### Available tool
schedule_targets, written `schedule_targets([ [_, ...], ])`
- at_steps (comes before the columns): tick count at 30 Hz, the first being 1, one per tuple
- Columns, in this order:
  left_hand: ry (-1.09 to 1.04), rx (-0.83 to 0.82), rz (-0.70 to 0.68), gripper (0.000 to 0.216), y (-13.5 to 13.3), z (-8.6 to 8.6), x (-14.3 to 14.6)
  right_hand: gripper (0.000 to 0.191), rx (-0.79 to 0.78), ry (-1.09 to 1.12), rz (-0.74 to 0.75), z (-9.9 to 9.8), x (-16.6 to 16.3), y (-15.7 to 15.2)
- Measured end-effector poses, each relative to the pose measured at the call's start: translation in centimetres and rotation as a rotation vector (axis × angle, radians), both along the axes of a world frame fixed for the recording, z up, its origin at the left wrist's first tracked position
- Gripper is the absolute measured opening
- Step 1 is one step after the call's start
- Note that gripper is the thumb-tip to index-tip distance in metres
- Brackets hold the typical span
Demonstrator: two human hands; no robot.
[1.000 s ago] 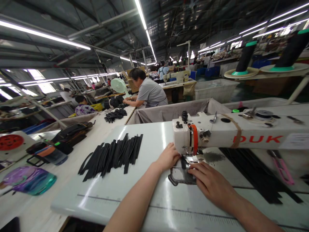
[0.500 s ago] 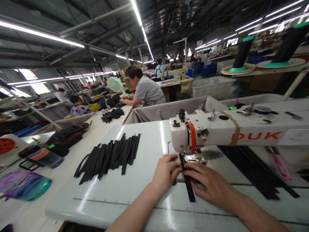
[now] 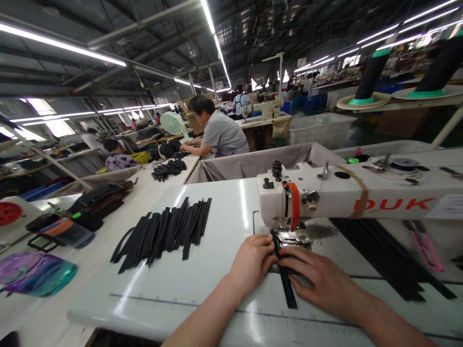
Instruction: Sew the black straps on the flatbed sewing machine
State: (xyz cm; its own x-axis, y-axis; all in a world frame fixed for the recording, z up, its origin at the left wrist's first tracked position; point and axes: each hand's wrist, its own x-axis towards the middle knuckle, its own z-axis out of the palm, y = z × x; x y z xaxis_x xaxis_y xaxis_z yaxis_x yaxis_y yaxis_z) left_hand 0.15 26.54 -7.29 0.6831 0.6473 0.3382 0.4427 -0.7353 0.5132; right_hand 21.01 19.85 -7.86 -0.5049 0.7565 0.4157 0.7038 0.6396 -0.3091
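A black fabric strip [image 3: 287,288] lies on the white sewing machine table, its far end under the presser foot of the sewing machine [image 3: 277,193]. My left hand [image 3: 251,262] is closed, fingertips pressed together at the strip's left edge just before the needle area. From the other side, my right hand [image 3: 316,277] pinches the strip's right edge with bent fingers, the thumb lower down along it. The near end of the strip sticks out between my hands. The needle itself is too small to make out.
A pile of black strips [image 3: 164,233] lies on the left of the table. Longer black strips [image 3: 383,265] and pink-handled scissors [image 3: 427,248] lie right, beyond the machine arm. Thread cones [image 3: 372,77] stand above. A co-worker [image 3: 220,127] sits ahead; a purple-teal bottle [image 3: 39,274] lies left.
The view has shifted slightly, so the machine appears a little farther right. Both hands keep their places on the strip beside the presser foot.
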Motion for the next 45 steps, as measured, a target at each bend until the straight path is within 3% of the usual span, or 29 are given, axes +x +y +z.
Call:
schedule_targets([
  [18, 0.098, 0.048, 0.028, 0.013, 0.0, 0.0, 0.6, 0.034, 0.041, 0.033, -0.037, -0.1, -0.1, -0.1],
  [28, 0.022, 0.08, 0.038, 0.015, 0.4, -0.3, 1.1, 0.018, 0.053, 0.115, 0.064, 1.4, -0.2, -0.4],
  [45, 0.058, 0.088, 0.073, 0.013, 0.2, -0.5, 1.5, 0.031, 0.089, -0.057, -0.156, -0.2, -0.2, 1.3],
])
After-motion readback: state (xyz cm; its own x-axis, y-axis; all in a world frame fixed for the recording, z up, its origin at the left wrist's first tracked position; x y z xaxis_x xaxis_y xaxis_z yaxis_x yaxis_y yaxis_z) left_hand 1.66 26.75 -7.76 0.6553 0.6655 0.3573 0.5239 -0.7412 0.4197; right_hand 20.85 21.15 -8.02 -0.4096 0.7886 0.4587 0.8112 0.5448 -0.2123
